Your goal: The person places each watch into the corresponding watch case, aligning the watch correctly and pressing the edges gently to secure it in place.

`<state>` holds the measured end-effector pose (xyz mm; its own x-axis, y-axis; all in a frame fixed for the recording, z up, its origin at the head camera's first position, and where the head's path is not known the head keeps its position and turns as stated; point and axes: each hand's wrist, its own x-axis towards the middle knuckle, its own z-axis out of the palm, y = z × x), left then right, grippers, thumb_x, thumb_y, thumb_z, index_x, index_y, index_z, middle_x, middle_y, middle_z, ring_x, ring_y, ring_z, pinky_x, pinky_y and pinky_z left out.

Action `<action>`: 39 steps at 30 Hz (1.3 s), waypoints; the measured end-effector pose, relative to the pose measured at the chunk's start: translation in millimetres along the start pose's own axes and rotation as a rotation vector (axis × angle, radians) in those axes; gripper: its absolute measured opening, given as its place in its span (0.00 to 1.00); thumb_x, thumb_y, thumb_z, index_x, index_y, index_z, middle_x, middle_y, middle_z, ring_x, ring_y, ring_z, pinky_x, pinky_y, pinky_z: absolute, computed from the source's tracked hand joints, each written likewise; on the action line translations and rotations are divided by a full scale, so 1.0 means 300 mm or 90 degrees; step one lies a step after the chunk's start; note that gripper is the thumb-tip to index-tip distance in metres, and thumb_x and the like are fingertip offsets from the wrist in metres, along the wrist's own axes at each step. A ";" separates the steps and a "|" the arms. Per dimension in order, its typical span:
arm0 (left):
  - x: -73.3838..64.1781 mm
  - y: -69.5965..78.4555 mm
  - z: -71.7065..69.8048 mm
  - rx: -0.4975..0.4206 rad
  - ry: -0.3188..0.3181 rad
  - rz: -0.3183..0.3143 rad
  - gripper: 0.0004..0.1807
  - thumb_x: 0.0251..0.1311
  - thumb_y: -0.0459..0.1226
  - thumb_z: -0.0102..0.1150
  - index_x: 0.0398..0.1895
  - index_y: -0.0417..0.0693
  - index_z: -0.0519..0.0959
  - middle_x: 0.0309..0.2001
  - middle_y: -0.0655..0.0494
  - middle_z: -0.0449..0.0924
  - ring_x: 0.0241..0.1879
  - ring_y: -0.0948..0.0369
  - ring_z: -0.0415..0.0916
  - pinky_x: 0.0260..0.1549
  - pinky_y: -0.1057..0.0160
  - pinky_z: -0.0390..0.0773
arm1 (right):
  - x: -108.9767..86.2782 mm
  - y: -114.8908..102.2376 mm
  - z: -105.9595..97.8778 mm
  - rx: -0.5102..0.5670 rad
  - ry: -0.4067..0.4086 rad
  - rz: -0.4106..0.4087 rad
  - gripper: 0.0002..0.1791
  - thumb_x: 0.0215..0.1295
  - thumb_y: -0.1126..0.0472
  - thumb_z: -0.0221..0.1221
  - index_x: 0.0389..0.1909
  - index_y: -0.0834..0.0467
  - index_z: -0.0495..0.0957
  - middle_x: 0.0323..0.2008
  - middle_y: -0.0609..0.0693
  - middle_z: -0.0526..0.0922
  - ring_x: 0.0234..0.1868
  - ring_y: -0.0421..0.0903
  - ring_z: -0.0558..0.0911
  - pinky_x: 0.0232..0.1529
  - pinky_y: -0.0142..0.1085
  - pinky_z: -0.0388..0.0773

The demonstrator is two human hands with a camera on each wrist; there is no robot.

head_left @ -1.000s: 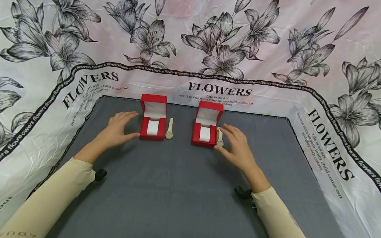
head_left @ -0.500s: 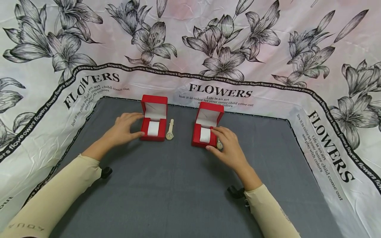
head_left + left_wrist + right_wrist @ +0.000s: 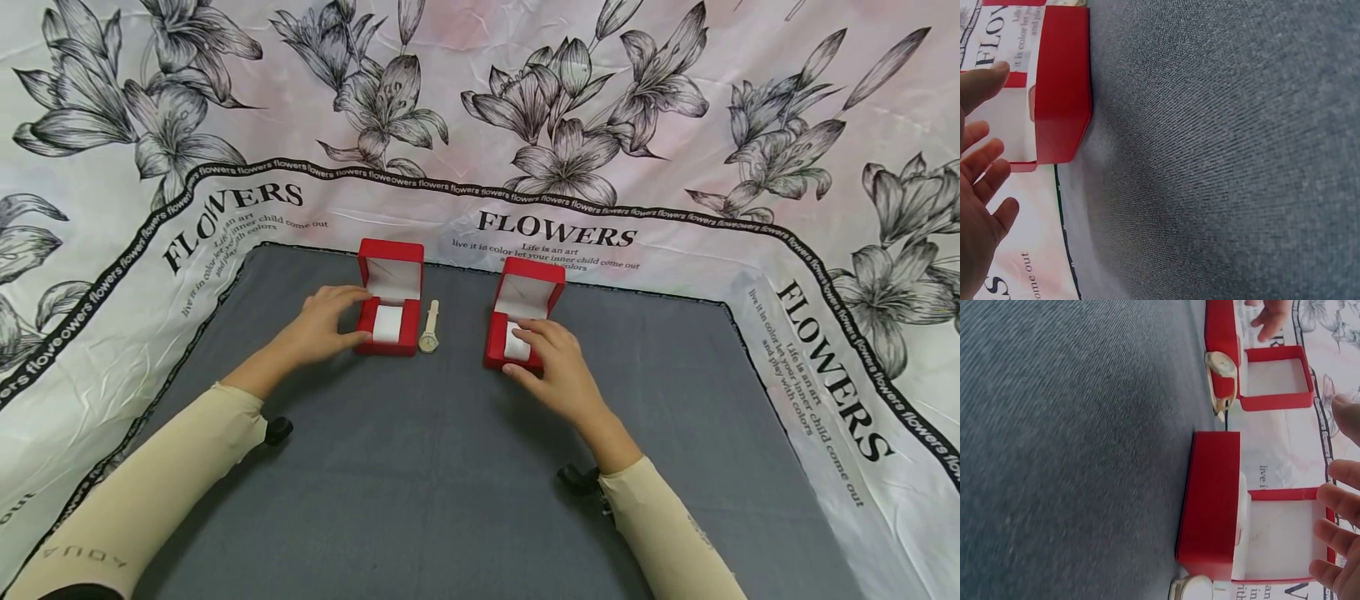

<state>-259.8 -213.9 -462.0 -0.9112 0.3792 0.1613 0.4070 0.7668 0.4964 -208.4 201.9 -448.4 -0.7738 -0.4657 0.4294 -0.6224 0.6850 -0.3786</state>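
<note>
Two red watch boxes stand with their lids up, each with a white cushion inside. At the left box (image 3: 386, 349) my left hand (image 3: 326, 327) has thumb and fingers spread along its left side, close to the edge. My right hand (image 3: 558, 367) reaches over the right box (image 3: 496, 337), its fingertips overlapping the white cushion (image 3: 513, 346) in the head view. Neither hand grips anything. Just right of the left box lies a pale-strapped watch (image 3: 429, 340). A second watch (image 3: 1196, 591) shows beside the right box in the right wrist view; in the head view my right hand hides it.
Grey cloth (image 3: 435, 483) covers the work surface. A white border cloth (image 3: 555, 242) with printed flowers and lettering runs round it at the back and sides. Both raised lids stand at the rear, close to the grey cloth's far edge.
My right hand has moved left from beside the second watch to over the right box, covering that watch. My left hand has shifted right, up to the left box's side. Boxes stay put.
</note>
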 end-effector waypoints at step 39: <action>0.104 -0.051 0.027 0.009 -0.118 -0.002 0.39 0.58 0.46 0.73 0.72 0.46 0.71 0.58 0.45 0.78 0.52 0.51 0.68 0.52 0.46 0.74 | 0.184 -0.064 0.155 -0.020 -0.124 0.069 0.31 0.64 0.45 0.69 0.64 0.55 0.79 0.61 0.53 0.80 0.66 0.52 0.74 0.71 0.51 0.64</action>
<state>-293.8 -209.7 -471.5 -0.8853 0.4651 0.0000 0.4069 0.7745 0.4843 -244.6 137.0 -455.6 -0.8457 -0.4859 0.2208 -0.5333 0.7524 -0.3867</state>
